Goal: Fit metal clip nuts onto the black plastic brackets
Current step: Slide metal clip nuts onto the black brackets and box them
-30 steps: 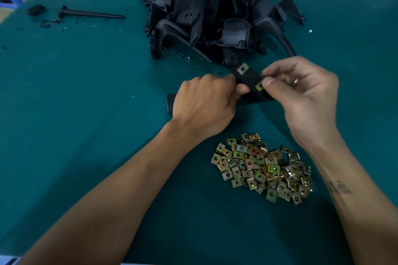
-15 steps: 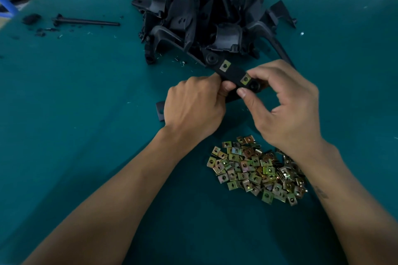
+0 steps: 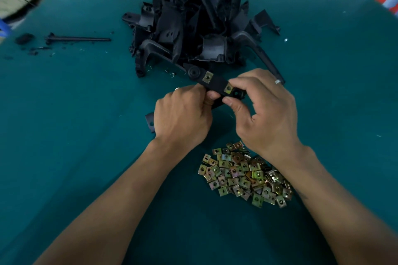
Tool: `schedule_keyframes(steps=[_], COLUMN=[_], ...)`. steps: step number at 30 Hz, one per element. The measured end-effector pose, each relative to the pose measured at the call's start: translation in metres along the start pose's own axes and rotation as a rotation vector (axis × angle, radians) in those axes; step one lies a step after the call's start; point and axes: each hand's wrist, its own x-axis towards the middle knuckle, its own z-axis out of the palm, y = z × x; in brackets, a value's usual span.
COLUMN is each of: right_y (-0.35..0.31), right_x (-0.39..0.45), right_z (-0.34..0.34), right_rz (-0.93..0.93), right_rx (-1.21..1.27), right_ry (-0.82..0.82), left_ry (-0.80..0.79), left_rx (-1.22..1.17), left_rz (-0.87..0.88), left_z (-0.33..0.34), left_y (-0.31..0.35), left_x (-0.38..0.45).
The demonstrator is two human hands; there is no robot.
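We hold 1 black bracket [image 3: 216,84] above the green table [image 3: 64,135], just in front of the pile of black brackets [image 3: 193,28]. Our left hand [image 3: 183,118] grips its near end with curled fingers, and our right hand [image 3: 267,109] pinches its other end between thumb and fingers. We see 2 clip nuts on the bracket, the far clip nut [image 3: 207,77] and the near clip nut [image 3: 228,88]. The heap of loose clip nuts [image 3: 243,174] lies near us, under our right wrist.
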Motion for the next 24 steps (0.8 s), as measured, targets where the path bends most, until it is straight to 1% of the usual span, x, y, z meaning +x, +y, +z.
schedule_keyframes(steps=[4,6,8,9,11,13,15,18,20,22,24], right_y=[-0.001,-0.005,-0.012,-0.017,-0.028,-0.043,-0.054,-0.061,-0.065,-0.069,-0.076], right_x=[0.001,0.005,0.006,0.004,-0.006,-0.024,-0.053,-0.108,-0.153,-0.2,-0.246], right_z=[-0.003,-0.014,-0.03,-0.039,-0.057,-0.073,-0.093,-0.138,-0.173,-0.2,-0.217], right_rz=[0.195,0.39,0.588,0.657,0.744,0.778,0.778,0.952,1.085,1.26,1.485], right_rx=[0.171,0.278,0.365,0.409,0.503,0.511,0.546,0.636,0.606,0.56,0.591], right_ry=[-0.003,-0.023,-0.001,0.021,0.062,0.097,0.231,0.62,0.855,0.964,0.991], left_ry=[-0.01,0.004,0.013,0.023,0.031,-0.029,-0.191,-0.529,-0.767,-0.948,-1.169], left_rx=[-0.011,-0.077,-0.242,-0.334,-0.501,-0.676,-0.789,-0.771,-0.796,-0.725,-0.583], left_rz=[-0.026,-0.097,-0.197,-0.227,-0.218,-0.176,-0.115,0.122,0.232,0.319,0.359], left_z=[-0.004,-0.007,-0.012,-0.014,-0.018,-0.02,-0.019,-0.012,-0.003,0.016,0.04], left_y=[0.006,0.018,0.037,0.049,0.08,0.118,0.16,0.218,0.251,0.276,0.293], left_x=[0.002,0.004,0.007,0.009,0.013,0.01,-0.003,-0.043,-0.082,-0.128,-0.172])
